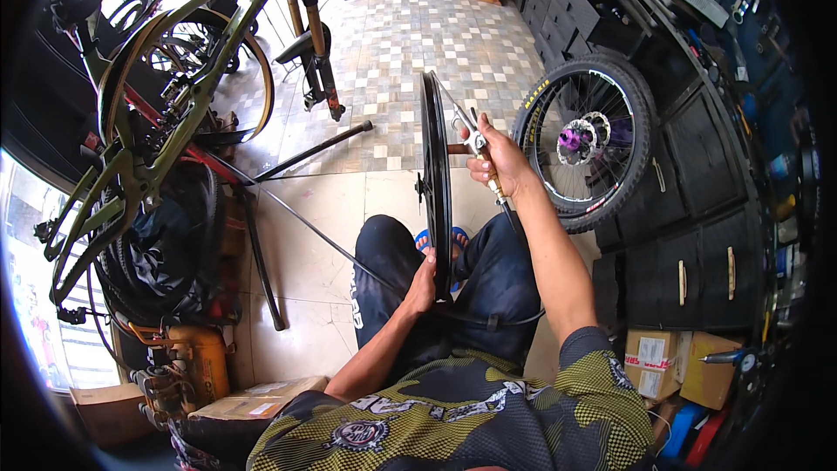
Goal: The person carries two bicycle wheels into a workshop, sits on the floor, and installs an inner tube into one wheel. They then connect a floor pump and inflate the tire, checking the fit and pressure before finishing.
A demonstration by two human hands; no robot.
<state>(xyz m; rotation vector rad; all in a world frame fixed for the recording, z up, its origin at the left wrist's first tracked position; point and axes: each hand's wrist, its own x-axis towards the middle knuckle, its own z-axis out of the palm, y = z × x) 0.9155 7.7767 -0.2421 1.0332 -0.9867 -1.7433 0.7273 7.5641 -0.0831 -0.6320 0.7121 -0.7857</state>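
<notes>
A black bicycle wheel (pixel 437 174) stands upright between my knees, seen almost edge-on. My left hand (pixel 422 284) grips its near lower edge; some of the fingers are hidden behind the wheel. In my right hand (pixel 503 160) is a silver air blow gun (pixel 474 139), with my fingers wrapped round its body. Its long thin nozzle slants up and left toward the far top of the wheel. From the view I cannot tell whether the tip touches the rim. A dark hose runs from the gun's brass fitting down behind my right forearm.
Left, a green bike frame (pixel 205 78) hangs over a stand with black legs (pixel 261 266). An orange compressor (pixel 199 358) and a cardboard box (pixel 261 399) sit lower left. Right, a tyred wheel with purple hub (pixel 641 144) leans against black cabinets (pixel 697 201).
</notes>
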